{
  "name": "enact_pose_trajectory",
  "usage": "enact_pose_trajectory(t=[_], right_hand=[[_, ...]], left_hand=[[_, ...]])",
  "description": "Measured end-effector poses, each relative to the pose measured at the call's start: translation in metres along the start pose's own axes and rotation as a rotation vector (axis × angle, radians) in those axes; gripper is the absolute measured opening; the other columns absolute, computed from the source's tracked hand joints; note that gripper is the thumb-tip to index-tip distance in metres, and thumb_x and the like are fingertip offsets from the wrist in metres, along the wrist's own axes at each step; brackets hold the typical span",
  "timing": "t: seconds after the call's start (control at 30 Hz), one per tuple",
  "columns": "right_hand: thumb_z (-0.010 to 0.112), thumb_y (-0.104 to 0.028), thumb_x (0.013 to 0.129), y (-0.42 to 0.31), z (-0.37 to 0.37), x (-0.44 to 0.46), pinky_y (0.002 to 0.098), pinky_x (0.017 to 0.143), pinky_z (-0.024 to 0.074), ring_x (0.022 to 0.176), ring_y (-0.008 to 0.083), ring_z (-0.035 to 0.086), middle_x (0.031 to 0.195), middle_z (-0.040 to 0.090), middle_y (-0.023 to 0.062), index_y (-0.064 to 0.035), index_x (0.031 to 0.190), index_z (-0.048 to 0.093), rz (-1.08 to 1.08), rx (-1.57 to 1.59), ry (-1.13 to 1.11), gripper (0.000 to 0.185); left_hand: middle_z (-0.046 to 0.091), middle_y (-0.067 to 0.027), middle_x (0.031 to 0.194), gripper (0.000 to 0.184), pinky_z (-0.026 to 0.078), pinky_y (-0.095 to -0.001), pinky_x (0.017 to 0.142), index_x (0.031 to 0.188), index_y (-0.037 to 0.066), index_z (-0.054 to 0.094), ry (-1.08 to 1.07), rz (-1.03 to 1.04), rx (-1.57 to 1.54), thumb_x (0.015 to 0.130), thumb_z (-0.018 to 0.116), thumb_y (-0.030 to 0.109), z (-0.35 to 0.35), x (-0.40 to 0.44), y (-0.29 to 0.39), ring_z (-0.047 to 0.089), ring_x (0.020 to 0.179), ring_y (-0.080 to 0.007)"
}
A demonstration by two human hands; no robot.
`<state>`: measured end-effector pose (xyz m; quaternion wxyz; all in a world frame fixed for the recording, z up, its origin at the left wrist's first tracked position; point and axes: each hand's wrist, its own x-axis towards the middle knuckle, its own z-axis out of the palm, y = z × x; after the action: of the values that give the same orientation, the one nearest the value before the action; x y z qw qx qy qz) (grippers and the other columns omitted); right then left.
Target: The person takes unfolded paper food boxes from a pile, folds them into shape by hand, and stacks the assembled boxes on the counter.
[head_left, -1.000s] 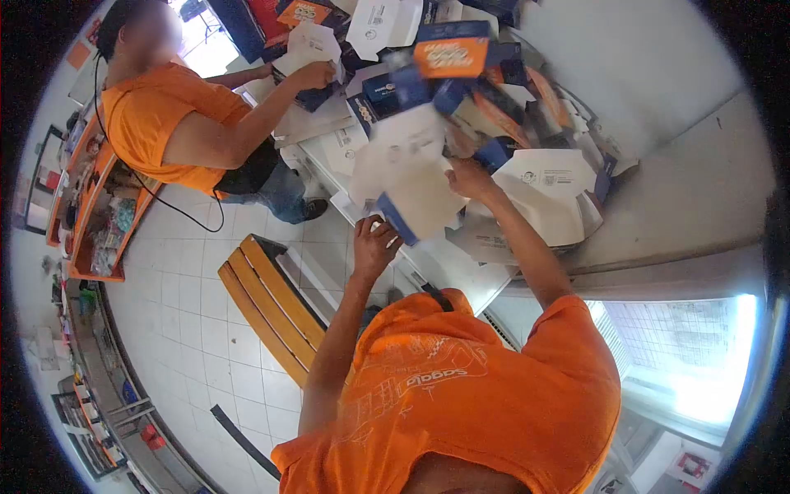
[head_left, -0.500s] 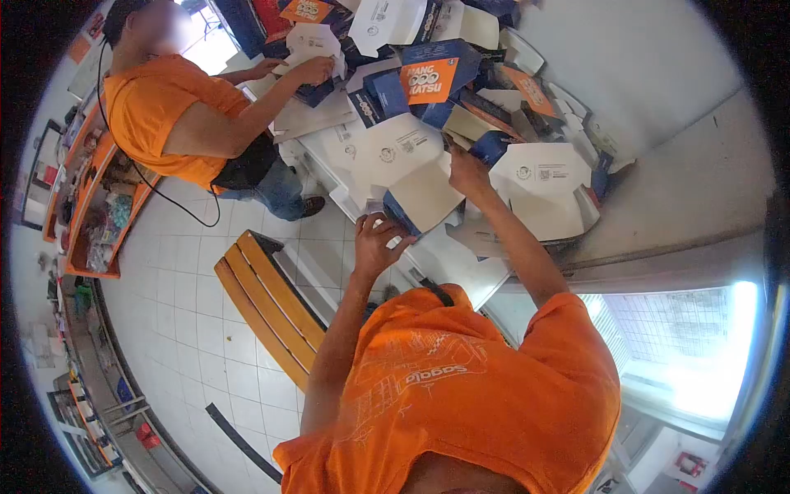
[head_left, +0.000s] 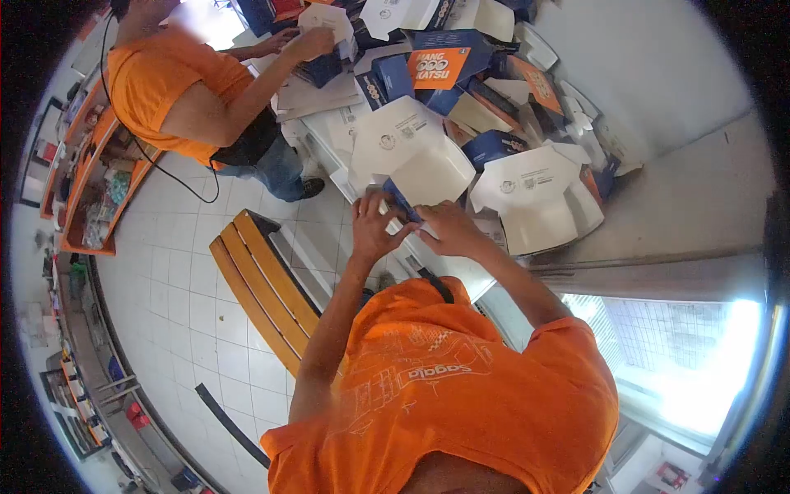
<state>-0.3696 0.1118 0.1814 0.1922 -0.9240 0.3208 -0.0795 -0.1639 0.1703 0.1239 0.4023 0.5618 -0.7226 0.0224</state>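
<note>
A partly folded food carton (head_left: 432, 171), white inside and dark blue outside, lies in front of me with its printed lid flap spread away from me. My left hand (head_left: 377, 230) pinches the carton's near left corner, fingers curled over the blue side wall. At the near edge my right hand (head_left: 448, 229) grips the same wall, its thumb close to my left thumb. The fingertips partly hide the folded corner. Just right of my right hand sits another opened carton (head_left: 539, 218), white side up.
Several blue, white and orange cartons (head_left: 440, 67) are heaped at the back of the table. On the left a co-worker in an orange shirt (head_left: 169, 90) handles another carton (head_left: 325, 25). A wooden bench (head_left: 263, 288) stands on the tiled floor at lower left.
My right hand has come down from the carton's far right side to its near edge, beside my left hand. The carton has turned slightly, and its near wall is now held by both hands.
</note>
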Motion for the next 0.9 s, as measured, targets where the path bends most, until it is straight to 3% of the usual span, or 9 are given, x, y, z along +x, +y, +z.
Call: enact_pose_trajectory(t=[0.13,0.23,0.37,0.43,0.5,0.53,0.63,0.9], right_hand=[[0.058,-0.031,0.096,-0.011,0.004,0.025,0.0482,0.067,0.0543,0.071,0.0402,0.068,0.077,0.070,0.0187,-0.0023,0.102,0.062,0.140,-0.033,0.035,0.030],[0.060,-0.026,0.092,-0.022,0.012,0.064,0.0507,0.065,0.0558,0.074,0.0373,0.072,0.077,0.071,0.0174,0.0000,0.103,0.063,0.299,-0.120,0.124,0.029],[0.065,-0.018,0.084,-0.022,0.034,0.092,0.0483,0.068,0.0568,0.076,0.0345,0.073,0.079,0.071,0.0178,0.0000,0.098,0.066,0.278,-0.162,0.087,0.023],[0.066,-0.015,0.080,-0.023,0.031,0.090,0.0473,0.068,0.0570,0.077,0.0341,0.073,0.080,0.071,0.0179,0.0000,0.096,0.067,0.270,-0.140,0.061,0.022],[0.064,-0.019,0.084,-0.023,0.025,0.088,0.0476,0.068,0.0564,0.075,0.0350,0.072,0.079,0.071,0.0176,-0.0011,0.094,0.067,0.223,-0.172,0.013,0.021],[0.063,-0.021,0.087,-0.022,0.022,0.086,0.0477,0.067,0.0561,0.074,0.0355,0.071,0.078,0.071,0.0174,-0.0016,0.093,0.068,0.208,-0.189,-0.007,0.021],[0.069,-0.011,0.075,-0.023,0.026,0.085,0.0471,0.070,0.0567,0.080,0.0335,0.073,0.082,0.072,0.0175,-0.0008,0.089,0.069,0.214,-0.193,0.057,0.017],[0.066,-0.014,0.077,-0.018,0.032,0.089,0.0469,0.069,0.0567,0.078,0.0348,0.072,0.082,0.071,0.0192,-0.0001,0.086,0.070,0.135,-0.147,0.000,0.017]], left_hand=[[0.058,-0.0110,0.118,0.056,0.043,-0.0491,0.094,0.108,0.016,0.068,-0.034,-0.114,0.045,0.068,0.085,0.051,0.004,-0.001,-0.010,0.057,0.111,-0.0328],[0.060,-0.0139,0.119,0.071,0.045,-0.0503,0.091,0.119,0.015,0.063,-0.113,-0.170,0.083,0.065,0.083,0.057,0.022,-0.011,-0.018,0.059,0.110,-0.0351],[0.061,-0.0160,0.126,0.084,0.048,-0.0514,0.089,0.127,0.016,0.059,-0.118,-0.350,0.103,0.062,0.082,0.064,0.024,-0.016,-0.016,0.063,0.110,-0.0363],[0.061,-0.0146,0.130,0.088,0.048,-0.0520,0.090,0.130,0.017,0.057,-0.205,-0.440,0.126,0.060,0.082,0.065,0.021,-0.012,-0.011,0.063,0.113,-0.0349],[0.061,-0.0115,0.132,0.092,0.047,-0.0533,0.091,0.133,0.018,0.055,-0.256,-0.507,0.073,0.058,0.082,0.065,0.020,-0.010,-0.008,0.064,0.114,-0.0331],[0.061,-0.0103,0.132,0.093,0.047,-0.0534,0.091,0.133,0.019,0.054,-0.240,-0.500,0.090,0.058,0.082,0.065,0.023,-0.012,-0.008,0.064,0.113,-0.0326],[0.063,-0.0066,0.129,0.094,0.046,-0.0532,0.089,0.134,0.019,0.053,-0.225,-0.486,0.107,0.057,0.082,0.067,0.026,-0.014,-0.005,0.065,0.111,-0.0310],[0.066,-0.0034,0.123,0.095,0.044,-0.0497,0.083,0.134,0.019,0.053,-0.187,-0.490,0.014,0.055,0.087,0.060,0.025,-0.015,-0.010,0.066,0.106,-0.0283]])
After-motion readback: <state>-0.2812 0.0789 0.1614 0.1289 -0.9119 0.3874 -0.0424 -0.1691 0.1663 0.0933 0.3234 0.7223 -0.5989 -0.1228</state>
